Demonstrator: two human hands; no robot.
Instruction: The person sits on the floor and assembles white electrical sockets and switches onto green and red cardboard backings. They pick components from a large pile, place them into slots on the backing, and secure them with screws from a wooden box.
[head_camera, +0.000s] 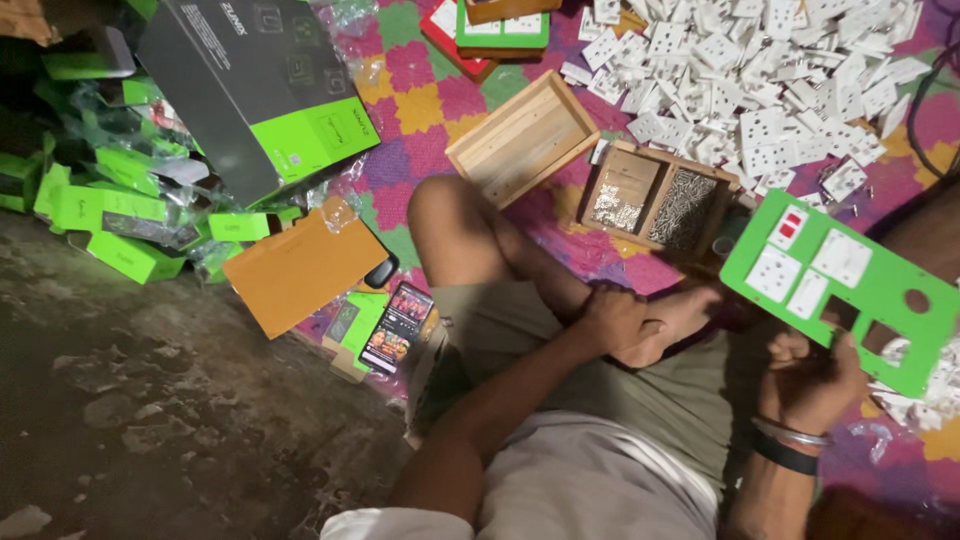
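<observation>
I sit cross-legged on a colourful mat. My right hand (808, 385) grips the lower edge of a bright green switch panel (880, 290) that carries several white sockets and one red switch, with some cut-outs left bare. My left hand (615, 318) rests closed on my foot (680, 312), holding nothing that I can see. A big heap of white socket and switch modules (760, 80) lies on the mat at the far right.
A divided wooden tray of screws (655, 205) and an empty wooden box (520, 135) sit ahead of my knee. A lit phone (397, 326), an orange carton (300, 270), a large black-and-green box (260, 90) and several green packets (120, 215) lie to the left.
</observation>
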